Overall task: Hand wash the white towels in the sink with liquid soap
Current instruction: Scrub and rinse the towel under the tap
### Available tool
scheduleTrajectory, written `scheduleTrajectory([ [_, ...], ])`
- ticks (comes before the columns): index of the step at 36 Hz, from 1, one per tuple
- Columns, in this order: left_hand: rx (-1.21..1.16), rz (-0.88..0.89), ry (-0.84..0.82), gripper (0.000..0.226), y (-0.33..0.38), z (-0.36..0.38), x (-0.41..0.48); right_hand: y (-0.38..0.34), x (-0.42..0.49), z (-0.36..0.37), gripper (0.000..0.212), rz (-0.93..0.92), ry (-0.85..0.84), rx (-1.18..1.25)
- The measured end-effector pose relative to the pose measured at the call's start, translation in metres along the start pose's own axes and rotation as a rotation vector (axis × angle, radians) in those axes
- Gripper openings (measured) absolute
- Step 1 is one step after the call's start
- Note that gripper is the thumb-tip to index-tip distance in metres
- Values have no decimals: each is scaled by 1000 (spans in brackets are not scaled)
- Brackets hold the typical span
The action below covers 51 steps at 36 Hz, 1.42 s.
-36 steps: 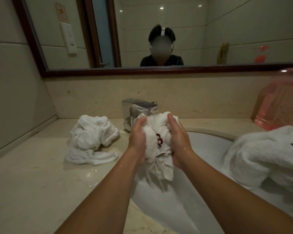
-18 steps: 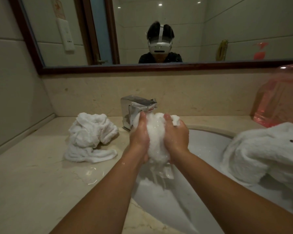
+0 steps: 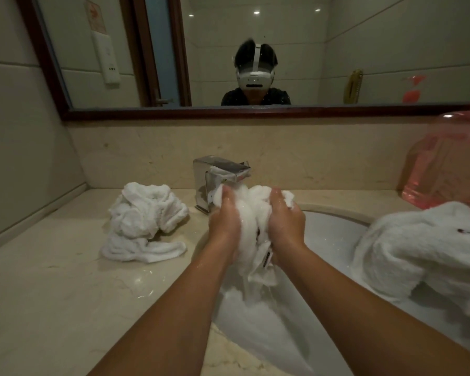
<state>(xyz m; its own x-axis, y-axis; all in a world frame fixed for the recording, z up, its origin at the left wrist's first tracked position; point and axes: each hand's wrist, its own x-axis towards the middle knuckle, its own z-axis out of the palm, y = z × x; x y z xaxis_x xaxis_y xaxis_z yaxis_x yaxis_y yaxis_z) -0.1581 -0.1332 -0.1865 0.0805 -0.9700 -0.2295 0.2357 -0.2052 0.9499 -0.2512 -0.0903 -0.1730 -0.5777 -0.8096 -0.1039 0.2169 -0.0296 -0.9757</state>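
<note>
1. A bunched, wet white towel sits squeezed between both hands above the sink, just in front of the chrome faucet.
2. Its lower end, with a label, hangs down below the palms toward the basin.
3. The left hand grips the towel's left side, fingers curled over the top.
4. The right hand clamps the right side likewise, palms facing each other.
5. Both forearms reach forward over the counter.
</note>
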Motion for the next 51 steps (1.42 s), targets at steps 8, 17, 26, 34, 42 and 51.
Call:
scheduleTrajectory([
  [8,23,-90,-228,91,14,-3,-29,-5,3,-3,48,33,116,181],
  [17,-21,-71,-155,80,6,-8,-10,2,-9,5,65,43,-120,118],
  [26,-387,-144,-285,81,12,-16,-6,10,-1,1,107,60,-127,83],
  [34,-403,-112,-288,74,18,-18,-11,9,-4,2,94,74,-128,80],
  [42,-373,-109,-320,75,18,-14,-14,6,-4,1,98,41,-97,109],
  [51,-192,-56,-382,72,20,-10,-21,-3,-8,0,67,-98,-89,68],
])
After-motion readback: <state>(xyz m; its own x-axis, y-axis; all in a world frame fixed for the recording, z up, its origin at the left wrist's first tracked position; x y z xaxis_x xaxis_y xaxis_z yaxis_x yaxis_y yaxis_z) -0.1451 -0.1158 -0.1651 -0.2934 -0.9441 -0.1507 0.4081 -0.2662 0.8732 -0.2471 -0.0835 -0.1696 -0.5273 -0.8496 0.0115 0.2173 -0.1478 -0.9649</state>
